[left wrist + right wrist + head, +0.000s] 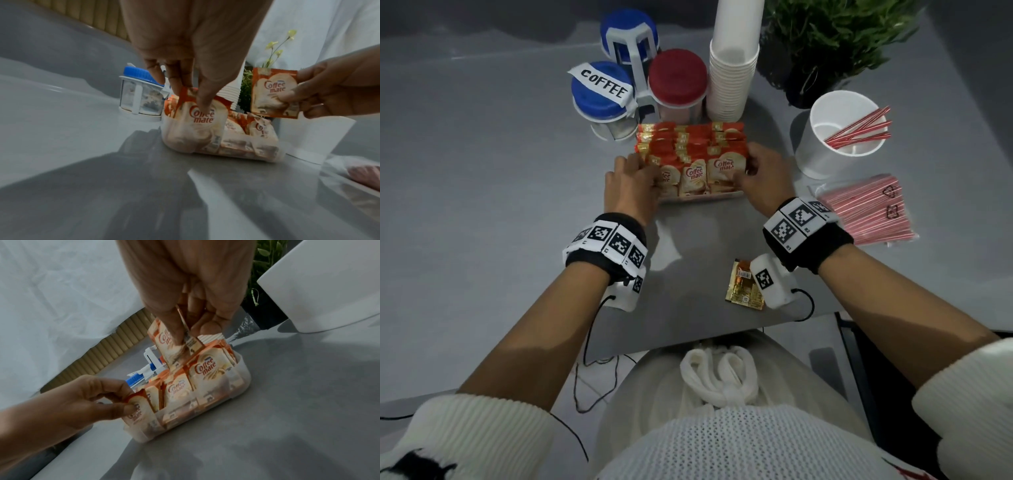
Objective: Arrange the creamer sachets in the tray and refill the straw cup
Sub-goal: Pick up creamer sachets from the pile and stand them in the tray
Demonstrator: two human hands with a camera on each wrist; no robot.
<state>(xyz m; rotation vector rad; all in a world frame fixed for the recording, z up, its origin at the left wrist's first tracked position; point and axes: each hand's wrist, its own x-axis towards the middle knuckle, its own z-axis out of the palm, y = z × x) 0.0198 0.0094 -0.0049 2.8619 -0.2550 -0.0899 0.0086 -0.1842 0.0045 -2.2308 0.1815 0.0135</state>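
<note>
Surface (482, 171): carries all.
Tray (244, 382): packed with upright sachets.
Left hand (631, 181): fingers (203, 97) pinch the tray's left front sachet (197, 120).
Right hand (763, 174): fingers (172, 331) pinch a sachet (172, 347) lifted above the tray.

I stand at a self-serve coffee station on a grey counter (482, 171). It holds a jar labelled COFFEE (602, 96), a red-lidded jar (677, 78), stacked paper cups (732, 75), a tray (244, 378) of creamer sachets (688, 150), a straw cup (839, 137), a pack of straws (866, 212) and a potted plant (835, 41).
</note>
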